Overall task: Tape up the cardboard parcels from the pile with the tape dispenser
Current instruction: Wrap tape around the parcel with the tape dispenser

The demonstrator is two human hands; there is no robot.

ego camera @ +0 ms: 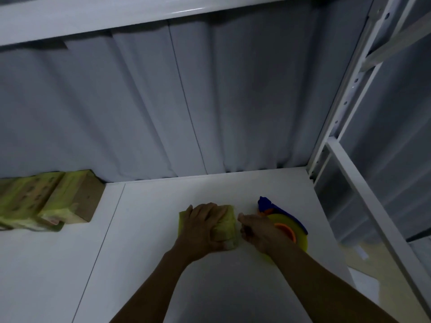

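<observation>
Pile of parcels (44, 201): cardboard parcels wrapped in yellow-green tape, lying at the far left of the white table (144, 264), against the grey curtain (163, 101) behind.
Left hand (203, 227): palm down on the small parcel, fingers spread over its top and thumb curled round its near edge, pressing and gripping it.
Small parcel (225, 223): near the middle of the table, well apart from the pile, already covered in yellow-green tape; mostly hidden under the hand.
Right hand (261, 231): just right of the parcel, fingers curled over the tape dispenser; exactly how it grips is blurred.
Tape dispenser (283, 223): blue body with an orange hub and a yellow tape roll, resting on the table beside the parcel.
Shelf frame (349, 127): white metal upright and rails at the right edge.
</observation>
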